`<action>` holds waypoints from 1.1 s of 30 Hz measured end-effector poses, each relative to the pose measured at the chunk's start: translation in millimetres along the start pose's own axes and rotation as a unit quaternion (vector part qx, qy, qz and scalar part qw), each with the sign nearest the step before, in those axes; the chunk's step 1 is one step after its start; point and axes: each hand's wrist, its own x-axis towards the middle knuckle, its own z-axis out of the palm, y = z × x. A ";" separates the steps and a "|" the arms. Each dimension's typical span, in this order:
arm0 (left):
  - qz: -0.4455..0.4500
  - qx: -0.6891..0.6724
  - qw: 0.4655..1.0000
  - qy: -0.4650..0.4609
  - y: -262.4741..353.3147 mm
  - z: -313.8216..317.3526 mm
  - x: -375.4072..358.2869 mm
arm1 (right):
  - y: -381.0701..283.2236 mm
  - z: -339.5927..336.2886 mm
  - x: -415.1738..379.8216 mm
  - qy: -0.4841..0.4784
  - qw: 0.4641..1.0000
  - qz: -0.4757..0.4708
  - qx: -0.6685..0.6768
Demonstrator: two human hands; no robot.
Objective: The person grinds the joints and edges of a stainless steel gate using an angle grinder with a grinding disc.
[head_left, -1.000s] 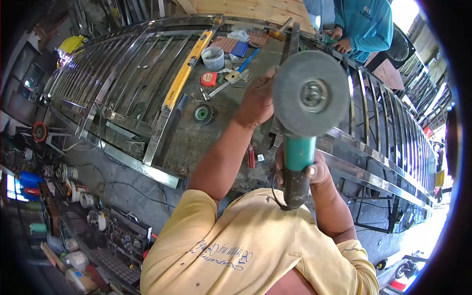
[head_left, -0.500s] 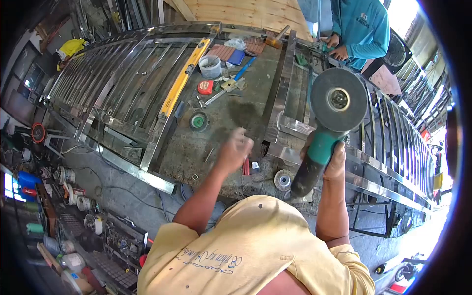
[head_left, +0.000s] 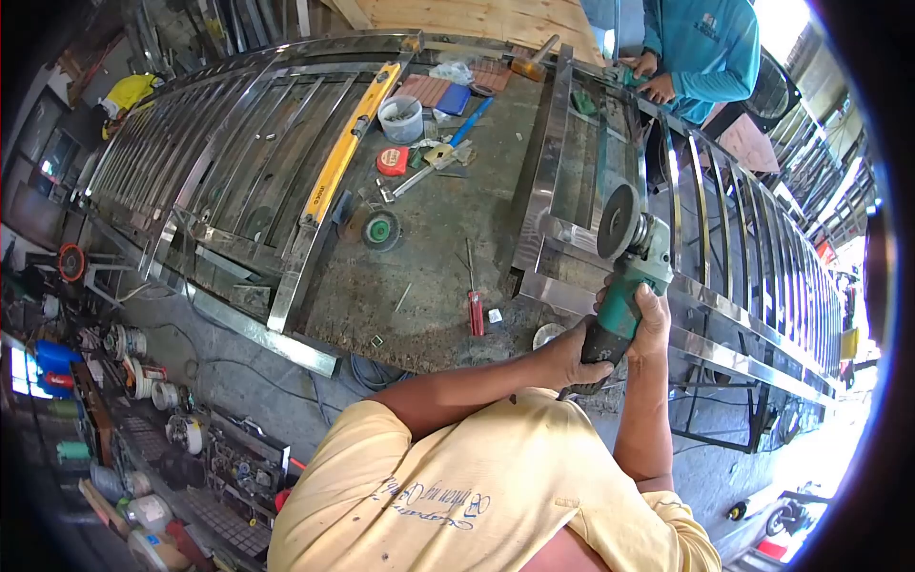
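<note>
A green and black angle grinder [head_left: 618, 310] is held in front of my chest, its dark disc [head_left: 620, 222] upward and turned nearly edge-on. My right hand [head_left: 650, 322] wraps round the green body near the metal head. My left hand [head_left: 570, 357] is closed on the black rear end of the grinder, some of its fingers hidden behind it. On the bench left of the hands lie a red-handled screwdriver [head_left: 476, 313] and a small white cube [head_left: 495, 316]. A wire wheel [head_left: 548, 336] is partly covered by my left hand.
Shiny metal frames flank the bench, left [head_left: 200, 205] and right [head_left: 753, 238]. A yellow spirit level [head_left: 351, 143], tape measure [head_left: 392, 160], plastic tub [head_left: 400, 119] and grinding disc [head_left: 381, 229] lie at left. A co-worker in teal [head_left: 705, 52] works at the far right.
My left hand has moved from over the bench to the grinder's rear end and closed on it. The grinder has turned, its disc going from face-on to nearly edge-on. The screwdriver is now uncovered.
</note>
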 end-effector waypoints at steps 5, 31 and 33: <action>-0.042 -0.031 0.997 -0.055 -12.4 2.0 15.3 | -10.6 0.3 3.5 0.074 0.991 0.010 -0.108; -0.281 -0.562 0.778 0.013 -38.3 -49.4 68.2 | 15.9 -9.0 106.2 -0.108 0.724 0.209 -0.648; -0.296 -0.563 0.771 0.015 -40.4 -54.8 71.2 | 18.3 -10.3 115.4 -0.118 0.729 0.220 -0.637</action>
